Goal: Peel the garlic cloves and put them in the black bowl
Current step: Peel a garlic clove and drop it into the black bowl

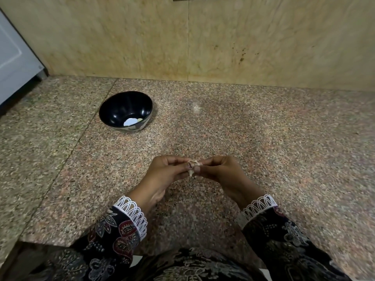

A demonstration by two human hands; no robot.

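A garlic clove (192, 166) with pale papery skin is pinched between the fingertips of both hands above the granite counter. My left hand (165, 175) holds it from the left, fingers curled. My right hand (220, 172) pinches it from the right, thumb against the skin. The black bowl (116, 104) stands on the counter to the far left of the hands; a pale peeled clove (140, 119) lies at its bottom beside a bright white reflection.
The speckled granite counter (263, 138) runs up to a beige marble wall (182, 37). A white appliance (14, 57) stands at the far left. The counter's front edge lies near my patterned sleeves at the bottom.
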